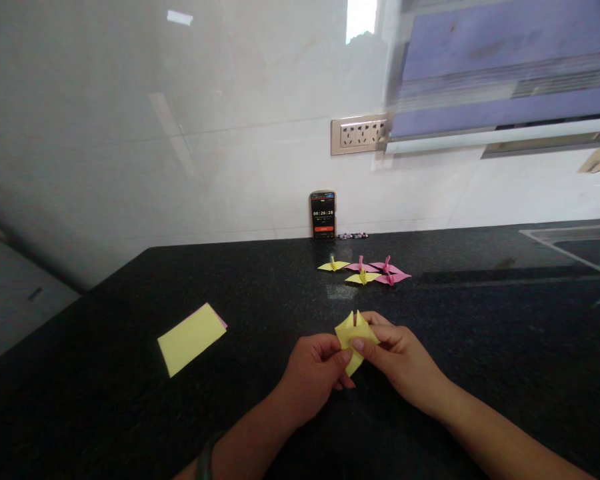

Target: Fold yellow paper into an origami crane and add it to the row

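A partly folded yellow origami paper (356, 331) is held above the dark countertop, with two narrow points sticking up at its top. My left hand (316, 367) pinches its lower left side between thumb and fingers. On the other side, my right hand (397, 353) grips it with the thumb across the front and the fingers behind. Beyond my hands stand several small folded paper cranes, among them a yellow crane (363, 277) and a pink crane (392, 276). Off to the left lies a stack of yellow paper (191, 339), a pink edge showing beneath.
A phone (323, 215) showing a timer leans upright against the tiled wall, a beaded strap (354, 235) beside it. Above sits a socket panel (361, 133). The black countertop (260, 287) ends at a left edge. A purple panel (490, 67) hangs at the upper right.
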{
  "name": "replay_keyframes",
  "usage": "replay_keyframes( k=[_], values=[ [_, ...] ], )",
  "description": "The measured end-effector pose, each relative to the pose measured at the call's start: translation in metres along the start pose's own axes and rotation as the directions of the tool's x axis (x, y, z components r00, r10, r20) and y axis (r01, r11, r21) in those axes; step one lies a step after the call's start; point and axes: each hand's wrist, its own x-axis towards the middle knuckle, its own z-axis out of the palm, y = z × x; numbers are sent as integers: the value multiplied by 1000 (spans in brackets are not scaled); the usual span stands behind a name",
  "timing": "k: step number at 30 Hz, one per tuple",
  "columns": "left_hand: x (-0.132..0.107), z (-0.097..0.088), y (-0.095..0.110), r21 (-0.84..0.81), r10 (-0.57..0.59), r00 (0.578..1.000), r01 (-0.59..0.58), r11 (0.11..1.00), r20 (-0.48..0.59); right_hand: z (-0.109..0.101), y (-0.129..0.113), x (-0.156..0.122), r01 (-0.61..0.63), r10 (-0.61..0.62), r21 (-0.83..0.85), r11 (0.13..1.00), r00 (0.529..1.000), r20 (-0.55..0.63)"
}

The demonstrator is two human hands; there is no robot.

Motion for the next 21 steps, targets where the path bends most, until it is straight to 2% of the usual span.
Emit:
replay_keyframes(
  k=[5,8,15,21],
  values=[
    [-1,1,-1,22,-11,1000,11,1000,-25,1,0,-2,-45,45,81,996,999,-2],
    [-1,0,0,30,12,999,-11,1000,-43,1,0,-2,-27,27,75,997,1000,-6],
    [-1,-2,1,37,7,998,-4,999,-68,3,-1,-3,90,-97,-124,988,994,-51],
    [-1,-1,2,5,27,996,-27,1000,-88,3,0,-4,192,-206,-254,948,978,-31]
  ],
)
